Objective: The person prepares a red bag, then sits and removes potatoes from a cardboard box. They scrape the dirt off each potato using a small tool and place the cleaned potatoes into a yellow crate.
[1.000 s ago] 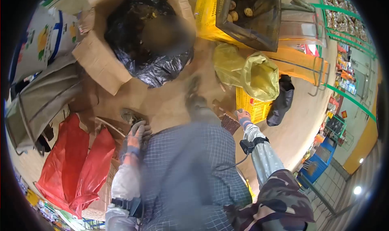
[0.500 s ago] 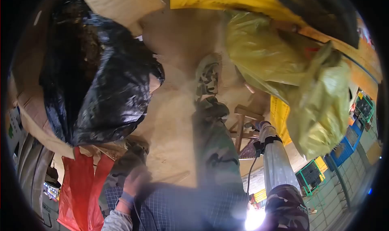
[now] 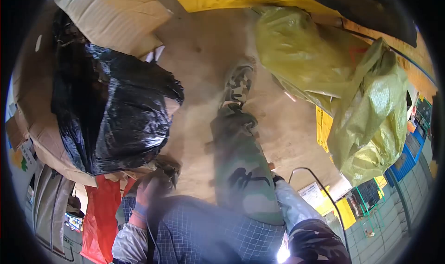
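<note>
My left hand (image 3: 149,190) is low on the left, beside my left shoe (image 3: 168,167) and the checked cloth (image 3: 208,224) over my lap. Motion blurs its fingers. My right hand (image 3: 277,179) reaches down beyond my right camouflage trouser leg (image 3: 243,171), which hides most of it. The end of a wooden stool (image 3: 271,166) shows just past that hand, which seems closed on it; the rest of the stool is behind the leg.
A black plastic bag (image 3: 134,111) stands left by cardboard (image 3: 113,18). Right is a yellowish woven sack (image 3: 371,125). A red bag (image 3: 102,213) hangs lower left. My right shoe (image 3: 238,84) rests on the brown floor (image 3: 194,51). A dark cable (image 3: 320,183) loops near my right arm.
My right hand has drawn back toward my body, and the wooden stool has moved with it behind my leg. My left hand has shifted slightly up and left.
</note>
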Available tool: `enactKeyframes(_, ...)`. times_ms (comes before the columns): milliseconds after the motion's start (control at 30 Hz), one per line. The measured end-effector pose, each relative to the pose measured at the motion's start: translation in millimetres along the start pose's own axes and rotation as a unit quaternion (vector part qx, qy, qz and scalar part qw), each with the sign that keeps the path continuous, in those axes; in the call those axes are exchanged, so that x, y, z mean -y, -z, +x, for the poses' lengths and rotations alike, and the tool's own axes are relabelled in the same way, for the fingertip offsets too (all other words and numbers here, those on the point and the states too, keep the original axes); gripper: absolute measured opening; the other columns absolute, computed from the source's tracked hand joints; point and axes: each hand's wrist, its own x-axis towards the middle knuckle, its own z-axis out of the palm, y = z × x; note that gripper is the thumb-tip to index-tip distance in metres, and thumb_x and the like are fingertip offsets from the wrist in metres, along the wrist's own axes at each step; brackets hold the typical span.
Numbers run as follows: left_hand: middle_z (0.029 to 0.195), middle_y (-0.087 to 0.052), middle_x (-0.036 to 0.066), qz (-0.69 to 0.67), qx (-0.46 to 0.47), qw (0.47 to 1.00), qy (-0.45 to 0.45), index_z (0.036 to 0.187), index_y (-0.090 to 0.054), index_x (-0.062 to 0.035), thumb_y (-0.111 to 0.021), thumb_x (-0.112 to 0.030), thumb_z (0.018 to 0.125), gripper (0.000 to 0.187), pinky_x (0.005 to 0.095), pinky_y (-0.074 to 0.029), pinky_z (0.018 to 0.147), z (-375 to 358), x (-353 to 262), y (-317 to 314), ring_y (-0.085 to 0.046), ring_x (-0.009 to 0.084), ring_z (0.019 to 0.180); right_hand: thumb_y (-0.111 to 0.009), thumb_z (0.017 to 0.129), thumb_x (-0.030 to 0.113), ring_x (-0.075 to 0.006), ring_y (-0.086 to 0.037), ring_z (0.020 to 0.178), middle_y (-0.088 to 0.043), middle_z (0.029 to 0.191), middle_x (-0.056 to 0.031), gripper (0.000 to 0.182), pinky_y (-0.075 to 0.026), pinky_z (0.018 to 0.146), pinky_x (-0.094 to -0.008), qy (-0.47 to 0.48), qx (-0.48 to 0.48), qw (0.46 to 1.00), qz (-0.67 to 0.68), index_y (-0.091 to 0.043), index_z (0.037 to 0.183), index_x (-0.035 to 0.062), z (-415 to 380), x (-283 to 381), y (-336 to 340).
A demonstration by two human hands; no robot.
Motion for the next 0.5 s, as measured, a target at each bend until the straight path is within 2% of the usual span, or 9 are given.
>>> enactKeyframes(33,0.118,-0.068,0.021,-0.047,0.023,0.998,-0.027,0.132,-0.053,0.0023,-0.053,-0.026,0.102,0.041,0.0437,-0.06,0.086,0,-1,5,-0.07,0.0309,0.1,-0.052,0.09,0.048,-0.0393,-0.06,0.118,-0.064,0.125,-0.0217,0.056,-0.047,0.1,-0.0482,0.001,-0.003,1.0,-0.001,-0.062,0.126,0.0062,-6,0,7)
enactKeyframes(67,0.118,-0.067,0.021,0.108,0.011,0.99,-0.086,0.133,-0.053,0.0023,-0.053,-0.026,0.103,0.041,0.0431,-0.06,0.086,5,0,16,-0.07,0.0305,0.1,-0.052,0.09,0.048,-0.0393,-0.061,0.117,-0.064,0.125,-0.0216,0.056,-0.047,0.1,-0.0482,0.003,-0.006,1.0,-0.007,-0.062,0.126,0.0061,-8,-2,16)
enactKeyframes(100,0.119,-0.067,0.021,0.26,0.0,0.956,-0.139,0.133,-0.053,0.0024,-0.052,-0.025,0.103,0.041,0.0425,-0.06,0.086,9,1,28,-0.07,0.03,0.101,-0.052,0.09,0.048,-0.0393,-0.061,0.117,-0.064,0.125,-0.0216,0.056,-0.047,0.1,-0.0482,0.004,-0.011,1.0,-0.012,-0.062,0.126,0.0061,-11,-2,26)
enactKeyframes(167,0.119,-0.067,0.021,0.258,-0.031,0.958,-0.123,0.133,-0.053,0.0025,-0.052,-0.025,0.103,0.041,0.0404,-0.06,0.087,16,-7,34,-0.07,0.0294,0.102,-0.052,0.09,0.048,-0.0393,-0.061,0.117,-0.065,0.124,-0.0215,0.055,-0.047,0.099,-0.0483,0.008,-0.022,1.0,-0.02,-0.062,0.125,0.006,-15,2,45)
enactKeyframes(200,0.12,-0.067,0.021,0.101,-0.04,0.993,-0.053,0.133,-0.054,0.0026,-0.051,-0.025,0.103,0.041,0.039,-0.059,0.088,22,-15,32,-0.07,0.0292,0.102,-0.052,0.091,0.048,-0.0392,-0.061,0.116,-0.065,0.124,-0.0215,0.055,-0.047,0.099,-0.0484,0.018,-0.03,0.999,-0.026,-0.062,0.125,0.006,-14,11,52)
enactKeyframes(233,0.12,-0.067,0.02,-0.064,-0.071,0.995,0.01,0.133,-0.054,0.0026,-0.051,-0.025,0.104,0.041,0.0375,-0.059,0.089,27,-22,30,-0.07,0.029,0.103,-0.052,0.091,0.048,-0.0392,-0.061,0.116,-0.065,0.123,-0.0215,0.055,-0.047,0.098,-0.0484,0.028,-0.034,0.999,-0.031,-0.062,0.125,0.0059,-11,23,56)
enactKeyframes(267,0.12,-0.068,0.02,-0.109,-0.08,0.991,0.015,0.133,-0.055,0.0023,-0.051,-0.025,0.103,0.04,0.0377,-0.059,0.089,33,-24,32,-0.07,0.0291,0.103,-0.052,0.091,0.048,-0.0392,-0.061,0.116,-0.065,0.123,-0.0214,0.055,-0.048,0.098,-0.0484,0.043,-0.035,0.998,-0.033,-0.062,0.125,0.0059,-9,36,56)
enactKeyframes(500,0.117,-0.069,0.019,0.144,-0.056,0.984,-0.084,0.128,-0.059,0.0001,-0.05,-0.025,0.102,0.037,0.0396,-0.057,0.09,58,-14,51,-0.07,0.03,0.102,-0.052,0.091,0.047,-0.0391,-0.062,0.114,-0.065,0.121,-0.0212,0.054,-0.048,0.096,-0.0487,0.136,-0.03,0.988,-0.061,-0.062,0.124,0.0057,35,150,39)
